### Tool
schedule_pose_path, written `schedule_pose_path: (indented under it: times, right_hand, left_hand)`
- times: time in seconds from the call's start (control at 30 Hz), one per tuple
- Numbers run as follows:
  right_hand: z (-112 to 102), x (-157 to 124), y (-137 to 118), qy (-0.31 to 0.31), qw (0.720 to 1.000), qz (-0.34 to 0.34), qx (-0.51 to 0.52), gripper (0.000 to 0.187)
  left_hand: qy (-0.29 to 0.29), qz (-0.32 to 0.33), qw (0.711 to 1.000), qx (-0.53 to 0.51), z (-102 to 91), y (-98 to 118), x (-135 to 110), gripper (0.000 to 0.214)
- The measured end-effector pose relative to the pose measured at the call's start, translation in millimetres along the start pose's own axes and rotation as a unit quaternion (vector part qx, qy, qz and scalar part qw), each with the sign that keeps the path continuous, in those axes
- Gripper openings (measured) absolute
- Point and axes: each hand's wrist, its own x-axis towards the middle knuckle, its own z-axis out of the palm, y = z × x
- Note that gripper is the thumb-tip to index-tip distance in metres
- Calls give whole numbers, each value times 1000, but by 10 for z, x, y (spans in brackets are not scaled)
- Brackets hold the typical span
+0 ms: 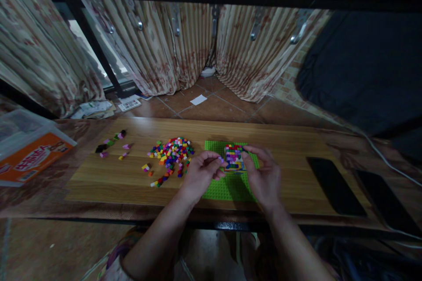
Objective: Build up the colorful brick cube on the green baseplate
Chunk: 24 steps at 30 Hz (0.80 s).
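A green baseplate (227, 189) lies on a wooden board, and a small block built of many-coloured bricks (234, 158) stands on its far part. My left hand (199, 174) is pinched on a tiny pale purple brick, held just left of the block. My right hand (263, 175) curls round the block's right side, fingertips touching it. A loose heap of coloured bricks (171, 151) lies to the left of the baseplate.
A few dark and pink bricks (112, 144) are scattered at the board's far left. A clear box with an orange label (31, 156) sits at the left edge. Two dark flat slabs (334, 184) lie at the right, with a cable beyond.
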Motion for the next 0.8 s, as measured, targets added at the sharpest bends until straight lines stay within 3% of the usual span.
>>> schedule_pose_path:
  times: [0.23, 0.37, 0.57, 0.8]
  right_hand:
    - [3, -70, -110, -75, 986, -120, -89, 16]
    - [17, -84, -107, -96, 982, -141, -87, 15]
    - [-17, -64, -92, -89, 986, -124, -67, 14]
    - [-272, 84, 162, -38, 998, -23, -39, 14]
  left_hand:
    - [-35, 25, 999, -3, 19, 27, -13, 21]
    - [-48, 42, 998, -10, 26, 28, -22, 20]
    - [-42, 55, 998, -9, 30, 31, -15, 19]
    - [55, 43, 997, 27, -13, 36, 28, 15]
